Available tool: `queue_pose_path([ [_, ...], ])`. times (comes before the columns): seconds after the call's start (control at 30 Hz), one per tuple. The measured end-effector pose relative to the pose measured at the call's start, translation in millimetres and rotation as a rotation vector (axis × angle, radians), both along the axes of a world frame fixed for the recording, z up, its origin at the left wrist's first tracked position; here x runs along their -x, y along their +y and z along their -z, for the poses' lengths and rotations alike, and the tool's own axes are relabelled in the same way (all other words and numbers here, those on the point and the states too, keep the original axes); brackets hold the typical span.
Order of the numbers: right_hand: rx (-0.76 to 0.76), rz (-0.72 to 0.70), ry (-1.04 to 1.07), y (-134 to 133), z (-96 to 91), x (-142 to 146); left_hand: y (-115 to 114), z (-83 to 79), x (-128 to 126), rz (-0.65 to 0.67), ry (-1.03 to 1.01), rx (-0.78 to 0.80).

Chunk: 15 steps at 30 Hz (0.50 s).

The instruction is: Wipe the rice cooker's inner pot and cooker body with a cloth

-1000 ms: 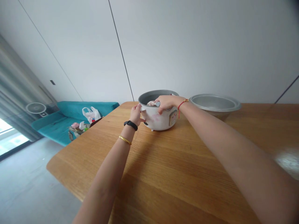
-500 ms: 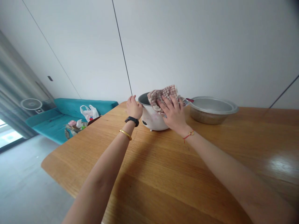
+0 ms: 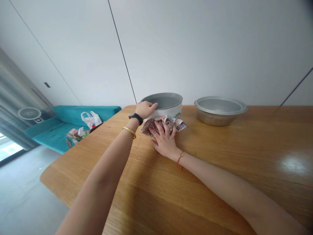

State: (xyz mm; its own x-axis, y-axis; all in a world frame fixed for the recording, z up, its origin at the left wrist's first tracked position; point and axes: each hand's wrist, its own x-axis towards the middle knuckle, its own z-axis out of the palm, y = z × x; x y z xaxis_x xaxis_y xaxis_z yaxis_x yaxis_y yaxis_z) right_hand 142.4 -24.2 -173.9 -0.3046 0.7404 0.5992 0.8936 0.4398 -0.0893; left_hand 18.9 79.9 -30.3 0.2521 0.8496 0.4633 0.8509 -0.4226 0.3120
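A white rice cooker (image 3: 176, 113) with a grey inside stands lidless near the wall side of the table. My left hand (image 3: 146, 109) grips its left rim, the thumb reaching over the edge. Against the lower front of the cooker, my right hand (image 3: 164, 139) presses a brown-and-white checked cloth (image 3: 148, 128), fingers spread across it. The cloth is bunched and hides most of the cooker's lower front. Its patterned end sticks out to the right of my fingers.
A wide metal basin (image 3: 215, 118) stands right of the cooker on the wooden table (image 3: 195, 189). Beyond the table's left edge are a teal sofa (image 3: 57, 135) with a white plastic bag (image 3: 91, 119) and a fan (image 3: 29, 113). A pale wall (image 3: 186, 49) rises behind.
My right hand and the cloth have moved down from the cooker's rim to its lower front, uncovering the opening. My left hand now closes over the left rim.
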Motion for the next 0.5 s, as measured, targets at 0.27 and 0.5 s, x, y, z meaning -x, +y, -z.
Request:
queue_pose_path([
  [0.27, -0.096, 0.254, 0.537, 31, -26.3, -24, -3, -4.9, 3, 0.037, -0.008, 0.034],
  [0.5, -0.069, 0.269, 0.686, 66, -48.5, -70, -14, -6.0, 6, 0.088, -0.013, 0.049],
])
